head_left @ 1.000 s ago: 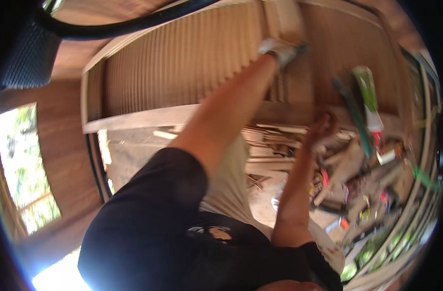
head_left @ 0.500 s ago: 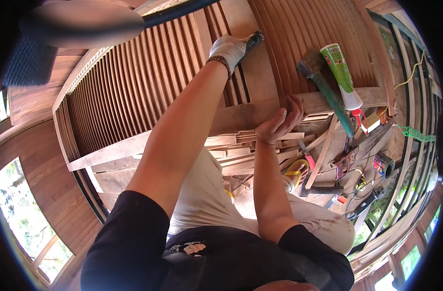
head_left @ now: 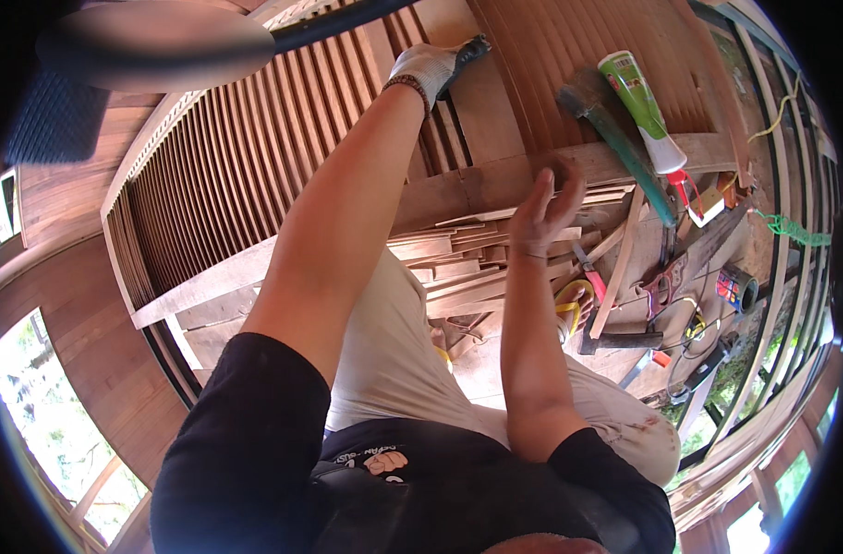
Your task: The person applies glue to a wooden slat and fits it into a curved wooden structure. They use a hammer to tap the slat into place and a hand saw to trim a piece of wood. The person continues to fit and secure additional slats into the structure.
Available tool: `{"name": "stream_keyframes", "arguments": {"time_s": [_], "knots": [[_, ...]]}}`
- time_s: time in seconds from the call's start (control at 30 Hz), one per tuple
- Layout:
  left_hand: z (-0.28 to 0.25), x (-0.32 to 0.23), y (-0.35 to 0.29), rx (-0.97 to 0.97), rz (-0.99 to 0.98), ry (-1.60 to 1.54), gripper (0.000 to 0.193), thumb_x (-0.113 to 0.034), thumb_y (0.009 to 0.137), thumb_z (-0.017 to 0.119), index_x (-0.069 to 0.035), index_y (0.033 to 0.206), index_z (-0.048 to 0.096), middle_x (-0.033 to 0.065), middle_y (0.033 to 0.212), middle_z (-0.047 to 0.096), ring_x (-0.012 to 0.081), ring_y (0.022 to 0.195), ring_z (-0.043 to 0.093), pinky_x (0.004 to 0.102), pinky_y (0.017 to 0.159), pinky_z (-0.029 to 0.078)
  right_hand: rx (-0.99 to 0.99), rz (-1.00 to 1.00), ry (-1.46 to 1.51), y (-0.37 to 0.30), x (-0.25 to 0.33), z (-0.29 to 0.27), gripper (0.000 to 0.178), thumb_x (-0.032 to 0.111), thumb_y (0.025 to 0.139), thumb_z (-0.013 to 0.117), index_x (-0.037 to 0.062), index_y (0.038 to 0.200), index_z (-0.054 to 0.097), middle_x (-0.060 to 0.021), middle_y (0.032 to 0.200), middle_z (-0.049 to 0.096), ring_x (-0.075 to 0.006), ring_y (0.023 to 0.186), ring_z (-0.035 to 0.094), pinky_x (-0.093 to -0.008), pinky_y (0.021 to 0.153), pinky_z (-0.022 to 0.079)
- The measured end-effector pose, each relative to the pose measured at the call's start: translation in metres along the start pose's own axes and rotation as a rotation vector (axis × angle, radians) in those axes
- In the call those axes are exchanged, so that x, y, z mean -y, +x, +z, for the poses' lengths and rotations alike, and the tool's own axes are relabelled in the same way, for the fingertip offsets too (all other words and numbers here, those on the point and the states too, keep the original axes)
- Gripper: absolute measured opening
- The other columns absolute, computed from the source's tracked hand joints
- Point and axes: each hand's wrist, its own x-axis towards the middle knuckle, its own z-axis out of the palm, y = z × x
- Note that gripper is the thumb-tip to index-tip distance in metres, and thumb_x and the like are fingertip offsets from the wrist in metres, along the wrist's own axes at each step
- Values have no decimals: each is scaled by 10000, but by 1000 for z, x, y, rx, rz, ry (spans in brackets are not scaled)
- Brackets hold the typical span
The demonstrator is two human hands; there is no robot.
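Note:
My left hand [head_left: 430, 69], in a white knit work glove with dark fingers, presses on a flat wooden board [head_left: 481, 115] set in a slatted wooden panel [head_left: 283, 129]. Its fingers are bent together; whatever they may hold is hidden beneath them. Bare and slightly blurred, my right hand [head_left: 551, 203] is raised by the panel's near rail [head_left: 615, 162], thumb and fingers apart, holding nothing visible. To its right, a green-handled hammer-like tool [head_left: 620, 143] lies across the panel. Beside that tool is a green and white glue bottle [head_left: 645, 111] with a red nozzle.
Loose wooden strips [head_left: 477, 263] lie below the near rail. On the floor at right are a red-handled tool [head_left: 595, 277], a hammer [head_left: 620, 342], a handsaw [head_left: 661, 291], a can [head_left: 735, 288] and cables. Green string [head_left: 791, 229] hangs by the slats at far right.
My right hand has lifted off the near rail and shifted slightly right. My gloved left hand has moved a little up and left in the picture, still against the board.

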Motion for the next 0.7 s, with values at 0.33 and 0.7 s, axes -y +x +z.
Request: {"name": "stream_keyframes", "arguments": {"time_s": [0.33, 0.7], "knots": [[-4, 24, 31, 86, 94, -3, 920, -812, 786, 587, -28, 1257, 685, 186, 1222, 699, 333, 1145, 662, 417, 991, 485, 717, -289, -1170, 148, 25, -74, 381, 260, 843, 709, 5, 1118, 640, -173, 1201, 650, -372, 1134, 616, -491, 922, 513], [7, 26, 32, 9, 379, 435, 774, -704, 875, 590, -47, 1275, 677, 169, 1288, 675, 320, 1199, 641, 416, 1001, 489, 896, 84, -730, 131, 67, -80, 508, 342, 816, 713, -28, 1132, 567, -270, 1011, 688, -434, 981, 672, -509, 824, 517]]}}
